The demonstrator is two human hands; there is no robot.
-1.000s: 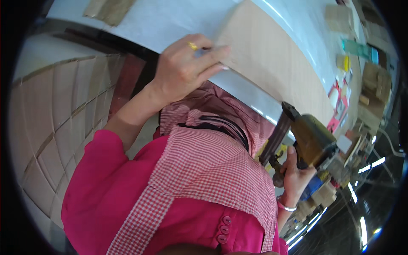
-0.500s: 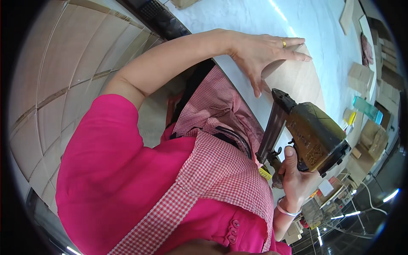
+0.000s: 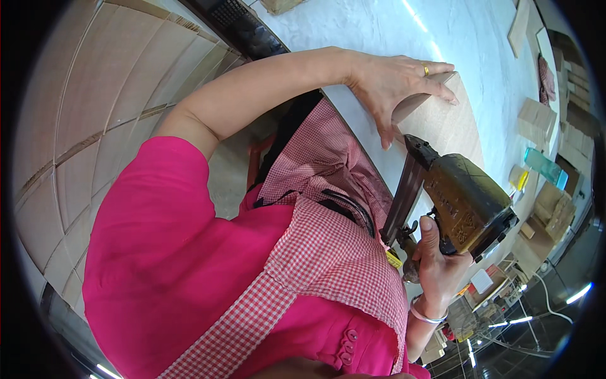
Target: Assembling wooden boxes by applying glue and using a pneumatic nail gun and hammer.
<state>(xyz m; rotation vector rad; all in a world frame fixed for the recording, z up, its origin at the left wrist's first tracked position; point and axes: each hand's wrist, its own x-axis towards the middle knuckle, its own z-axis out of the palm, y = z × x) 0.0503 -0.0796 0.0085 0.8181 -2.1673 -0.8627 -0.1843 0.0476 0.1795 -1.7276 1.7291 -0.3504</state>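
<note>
My right hand [image 3: 440, 262] is wrapped round the handle of a nail gun [image 3: 464, 199], whose body is worn yellow-brown with a dark magazine. Its nose points at the near edge of a pale wooden piece [image 3: 445, 123] on the table; whether the two touch I cannot tell. My left hand [image 3: 398, 85], with a gold ring, grips that wooden piece from above, thumb on the near side and fingers over the far side. The palm hides part of the wood.
The white marbled table [image 3: 341, 28] has its edge beside my apron. Toward the right lie a wooden block [image 3: 536, 119], a teal bottle [image 3: 545, 168], a yellow-and-white roll [image 3: 519, 177] and a dark red cloth [image 3: 545, 79]. Stacked wooden panels [image 3: 82, 114] stand at my left.
The left hand and the wooden piece sit very slightly lower in the picture. The nail gun has barely shifted and stays in my right hand.
</note>
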